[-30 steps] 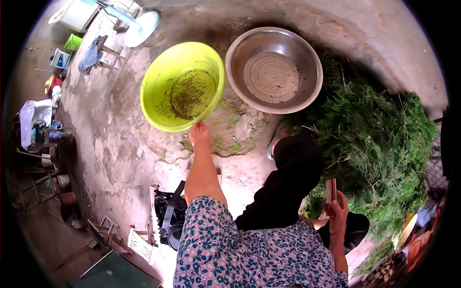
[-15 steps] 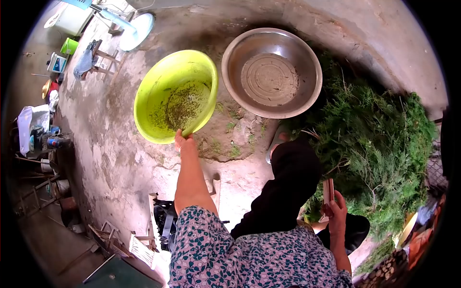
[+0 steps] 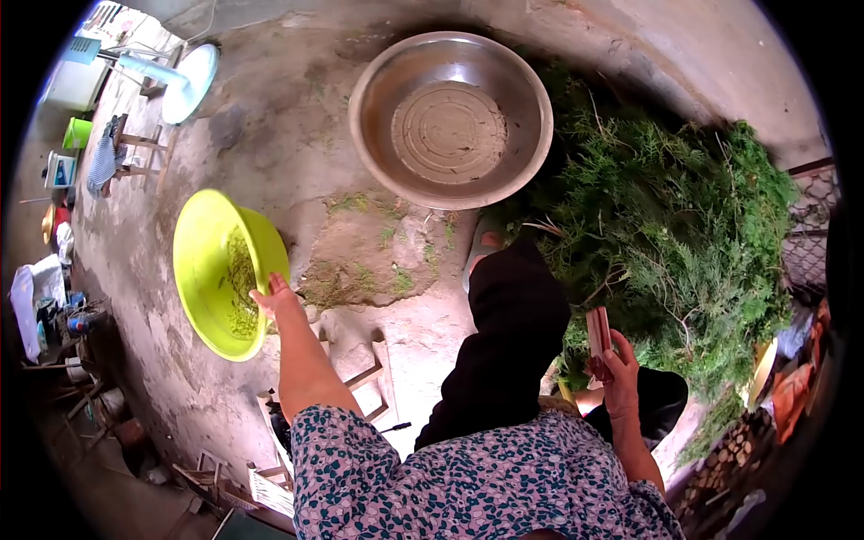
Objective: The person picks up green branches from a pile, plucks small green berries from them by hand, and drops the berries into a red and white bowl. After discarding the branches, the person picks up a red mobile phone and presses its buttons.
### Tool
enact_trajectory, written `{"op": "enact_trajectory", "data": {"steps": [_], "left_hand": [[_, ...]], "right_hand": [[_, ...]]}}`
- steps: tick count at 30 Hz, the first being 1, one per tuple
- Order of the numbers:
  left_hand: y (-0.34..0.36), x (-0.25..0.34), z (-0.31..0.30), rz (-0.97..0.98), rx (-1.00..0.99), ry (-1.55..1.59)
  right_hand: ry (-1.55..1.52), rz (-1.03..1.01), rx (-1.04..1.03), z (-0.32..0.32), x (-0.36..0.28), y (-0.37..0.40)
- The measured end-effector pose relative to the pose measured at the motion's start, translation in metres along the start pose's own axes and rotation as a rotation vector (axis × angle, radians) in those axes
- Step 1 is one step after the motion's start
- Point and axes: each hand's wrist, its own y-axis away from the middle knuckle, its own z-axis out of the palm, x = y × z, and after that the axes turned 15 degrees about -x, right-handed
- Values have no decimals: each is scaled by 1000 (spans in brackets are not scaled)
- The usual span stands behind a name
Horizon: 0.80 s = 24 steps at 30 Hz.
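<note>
"Where's the green tub (image 3: 200, 270)?"

"Left of the metal basin (image 3: 380, 135) and nearer the person (image 3: 468, 490), tilted, with small bits (image 3: 239, 283) inside."

"And what's being held?"

"The left hand (image 3: 277, 300) grips the tub's rim, on the side towards the basin. The right hand (image 3: 621, 371), right of the basin and nearer the person, is closed round a reddish bar (image 3: 598, 333), just beside the leafy branches (image 3: 670, 243)."

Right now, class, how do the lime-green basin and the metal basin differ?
Colour: the lime-green basin is bright, while the metal basin is a dull silvery brown. Pose: the lime-green basin is tilted, with the left hand at its rim, while the metal basin sits upright on the ground, untouched. Both are round and wide-mouthed.
</note>
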Motion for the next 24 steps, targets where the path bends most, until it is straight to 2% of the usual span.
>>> {"op": "enact_trajectory", "data": {"steps": [2,3,5,7,8,9,10,12,14,16,20,22,24], "left_hand": [[33,-15,24,-166,87,-63],[33,-29,14,-275,-44,-210],[-33,-72,-69,-1232,-822,496],[66,-128,-14,-534,-218,-34],[92,-142,0,-678,-274,-192],[110,-171,7,-729,-247,-399],[118,-202,-12,-771,-423,-387],[146,-237,-1,-955,-635,-433],[176,-251,25,-1108,-659,-342],[206,-257,52,-1059,-723,-373],[218,-239,71,-1106,-613,-368],[204,-254,50,-983,-602,-464],[221,-229,91,-985,-378,-631]], "right_hand": [[0,-9,-2,4,-2,-1],[-12,-9,9,5,-2,-2],[-26,-9,17,7,-2,-3],[-4,-29,33,7,-1,-1],[-3,-34,29,6,0,0],[-30,-24,21,6,0,2],[-55,-11,6,5,2,3],[-83,-22,14,5,8,5],[-98,-20,11,1,15,8],[-57,21,29,-1,18,9],[-86,-43,72,6,15,3],[-35,-36,-33,2,14,-2],[-76,-72,6,6,-1,-8]]}}
